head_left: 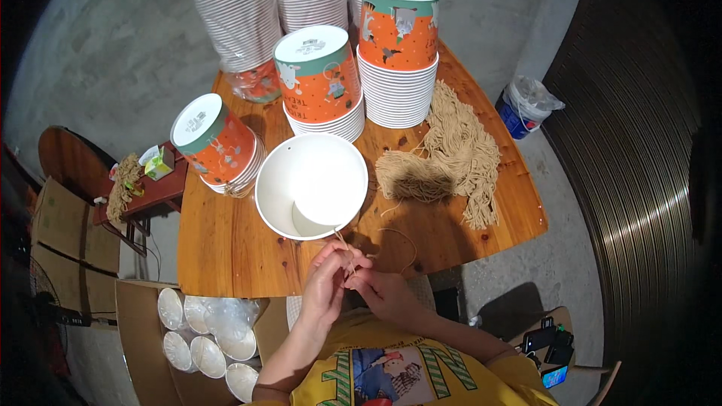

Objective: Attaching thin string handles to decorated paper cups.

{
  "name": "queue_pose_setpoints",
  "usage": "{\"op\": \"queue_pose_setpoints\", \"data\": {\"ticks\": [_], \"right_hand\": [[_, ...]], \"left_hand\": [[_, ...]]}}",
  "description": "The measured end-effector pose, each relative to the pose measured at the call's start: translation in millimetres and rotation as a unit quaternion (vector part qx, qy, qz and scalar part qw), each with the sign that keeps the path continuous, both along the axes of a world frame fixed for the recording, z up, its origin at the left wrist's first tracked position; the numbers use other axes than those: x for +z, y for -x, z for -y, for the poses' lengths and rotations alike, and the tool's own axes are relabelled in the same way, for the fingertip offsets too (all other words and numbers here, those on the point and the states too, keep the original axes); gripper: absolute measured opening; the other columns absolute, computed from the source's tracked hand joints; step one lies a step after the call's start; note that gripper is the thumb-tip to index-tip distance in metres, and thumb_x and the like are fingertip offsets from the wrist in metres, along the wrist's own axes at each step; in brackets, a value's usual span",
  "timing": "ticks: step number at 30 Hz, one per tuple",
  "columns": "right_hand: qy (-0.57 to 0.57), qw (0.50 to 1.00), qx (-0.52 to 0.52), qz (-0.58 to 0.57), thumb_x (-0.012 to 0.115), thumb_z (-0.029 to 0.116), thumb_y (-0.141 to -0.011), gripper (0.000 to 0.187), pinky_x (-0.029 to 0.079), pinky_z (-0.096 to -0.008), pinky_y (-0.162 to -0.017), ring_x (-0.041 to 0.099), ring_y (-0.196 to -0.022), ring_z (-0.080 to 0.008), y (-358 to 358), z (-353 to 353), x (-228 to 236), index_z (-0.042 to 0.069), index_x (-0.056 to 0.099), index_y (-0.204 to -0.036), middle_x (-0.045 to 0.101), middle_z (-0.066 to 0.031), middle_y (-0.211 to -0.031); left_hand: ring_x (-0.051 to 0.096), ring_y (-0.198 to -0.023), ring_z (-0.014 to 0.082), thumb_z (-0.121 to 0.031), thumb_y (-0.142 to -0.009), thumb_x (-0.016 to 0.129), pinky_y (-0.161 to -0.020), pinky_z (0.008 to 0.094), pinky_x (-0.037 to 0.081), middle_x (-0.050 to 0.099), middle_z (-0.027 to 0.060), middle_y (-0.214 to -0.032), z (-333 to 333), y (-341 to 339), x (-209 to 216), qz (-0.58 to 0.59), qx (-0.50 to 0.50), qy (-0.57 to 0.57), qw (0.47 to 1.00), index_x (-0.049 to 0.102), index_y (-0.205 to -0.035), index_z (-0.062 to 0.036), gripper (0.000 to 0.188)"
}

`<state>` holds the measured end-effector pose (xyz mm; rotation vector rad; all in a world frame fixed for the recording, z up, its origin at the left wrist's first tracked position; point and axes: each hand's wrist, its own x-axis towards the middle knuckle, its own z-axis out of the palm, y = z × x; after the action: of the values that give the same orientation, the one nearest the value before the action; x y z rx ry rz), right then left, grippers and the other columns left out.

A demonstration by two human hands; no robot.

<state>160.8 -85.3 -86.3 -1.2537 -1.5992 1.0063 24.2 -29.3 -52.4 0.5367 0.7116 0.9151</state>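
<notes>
Both hands meet at the table's front edge, fingers pressed together on a thin tan cord (341, 240). My left hand (326, 278) pinches the cord. My right hand (385, 297) closes on it too, touching the left fingertips. One cord end reaches up to the near rim of a white paper bucket (304, 180), and a loose length curls onto the table to the right. The bucket faces mouth up, with a small hole by its far rim. Whether the cord passes through the near rim cannot be made out. A bundle of tan cords (462, 158) lies to the right.
Upside-down stacks of orange and green buckets stand behind: a left stack (218, 143), a middle stack (320, 83) and a right stack (398, 45). Taller wrapped stacks (233, 15) rise farther back. Below left, a cardboard box (143, 353) holds several wrapped bucket stacks. A pail (523, 109) stands right.
</notes>
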Motion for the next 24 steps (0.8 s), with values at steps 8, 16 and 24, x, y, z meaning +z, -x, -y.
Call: {"op": "queue_pose_setpoints", "data": {"ticks": [8, 16, 24], "right_hand": [[-0.018, 1.0, -0.003, 0.018, 0.047, 0.023, -0.098, 0.02, 0.05, -0.0435, -0.065, 0.063, -0.076, -0.0377, -1.9, 3.6, 10.8, 0.006, 0.058, -0.098, 0.062, -0.0186, -0.08], [0.052, 0.998, -0.006, -0.036, 0.046, 0.022, -0.1, 0.023, 0.05, -0.0374, -0.066, 0.066, -0.076, -0.0307, -6.1, 6.3, 10.2, 0.004, 0.059, -0.107, 0.064, -0.0169, -0.083], [0.078, 0.993, -0.033, -0.083, 0.046, 0.024, -0.1, 0.025, 0.048, -0.0327, -0.063, 0.065, -0.07, -0.0184, -2.7, 10.2, 12.5, 0.005, 0.062, -0.108, 0.065, -0.014, -0.081]], "left_hand": [[0.067, -0.083, 0.0171, -0.012, -0.092, 0.056, -0.067, 0.0252, 0.051, 0.069, 0.0114, -0.088, -3.2, -0.4, 7.4, -0.01, 0.019, -0.009, 1.0, 0.062, -0.093, -0.0036, 0.011], [0.067, -0.088, 0.0246, -0.005, -0.089, 0.053, -0.083, 0.0329, 0.053, 0.068, 0.015, -0.093, -1.1, 3.9, 15.7, 0.007, 0.004, 0.006, 1.0, 0.061, -0.103, 0.0001, 0.017], [0.066, -0.088, 0.0209, -0.007, -0.093, 0.047, -0.078, 0.0305, 0.054, 0.068, 0.0169, -0.097, 3.3, 9.4, -9.3, 0.038, -0.029, -0.013, 0.999, 0.058, -0.103, -0.0014, 0.016]]}}
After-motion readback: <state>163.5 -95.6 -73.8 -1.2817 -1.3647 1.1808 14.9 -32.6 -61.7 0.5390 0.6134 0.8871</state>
